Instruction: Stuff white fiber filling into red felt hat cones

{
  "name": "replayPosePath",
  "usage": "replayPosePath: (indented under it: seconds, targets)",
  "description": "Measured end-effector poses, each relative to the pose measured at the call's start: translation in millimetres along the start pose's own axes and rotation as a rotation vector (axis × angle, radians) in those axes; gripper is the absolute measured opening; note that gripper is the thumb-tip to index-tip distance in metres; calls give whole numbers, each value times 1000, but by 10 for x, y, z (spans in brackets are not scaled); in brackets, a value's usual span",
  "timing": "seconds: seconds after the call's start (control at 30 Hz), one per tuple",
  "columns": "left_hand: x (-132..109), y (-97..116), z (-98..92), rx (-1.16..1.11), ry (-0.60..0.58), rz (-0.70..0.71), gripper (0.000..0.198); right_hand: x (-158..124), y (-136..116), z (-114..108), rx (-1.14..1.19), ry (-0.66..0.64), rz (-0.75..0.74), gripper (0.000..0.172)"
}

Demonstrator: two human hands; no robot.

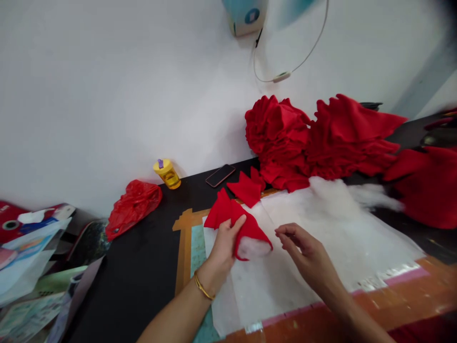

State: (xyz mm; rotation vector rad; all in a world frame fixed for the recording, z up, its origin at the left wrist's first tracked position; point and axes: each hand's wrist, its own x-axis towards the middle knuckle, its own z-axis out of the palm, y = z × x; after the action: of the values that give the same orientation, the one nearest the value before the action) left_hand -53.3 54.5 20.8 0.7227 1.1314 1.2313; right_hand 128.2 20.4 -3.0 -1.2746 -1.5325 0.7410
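My left hand, with a gold bracelet at the wrist, grips a red fabric pouch. White stuffing shows at the pouch's open end, which faces down and to the right. A short gap to the right, my right hand is closed in a pinch, thumb against forefinger. Whatever it may hold is too small to make out. Both hands are over white sheets taped to the table. Another red fabric piece lies just beyond the pouch.
Large piles of red fabric pieces stand at the back right, beside loose white fluff. Along the wall are a phone, a yellow-lidded jar and a red plastic bag. Papers crowd the left edge.
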Motion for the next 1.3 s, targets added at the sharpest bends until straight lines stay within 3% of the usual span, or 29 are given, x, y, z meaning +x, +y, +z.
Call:
replayPosePath:
  seconds: [0.13,0.3,0.43,0.57,0.73,0.93,1.13,1.2,1.3]
  targets:
    - [64,-58,5,-192,101,-86,42,-184,-163,13,-75,42,-181,15]
    - [49,-59,97,-350,39,-210,30,-170,-164,120,-223,61,-456,33]
    - [-29,-41,130,-358,-27,-303,30,-97,-112,198,-356,59,-489,32]
    - [-71,-43,119,-326,-51,-217,30,-110,-113,196,-455,-51,-435,29]
    - [-112,-45,140,-283,-41,-151,31,-154,-83,168,-456,25,-530,39]
    - [-187,-90,200,-118,-74,-35,39,-107,-52,306,-573,-78,-591,30]
    - [-112,-120,121,-69,-45,63,39,-220,40,201,-365,-96,-571,37]
    - [-95,-117,93,-66,-30,44,43,-240,96,78,-274,-20,-475,34]
    - [-91,-93,73,-74,-74,-91,46,-187,152,-141,-178,53,-196,22]
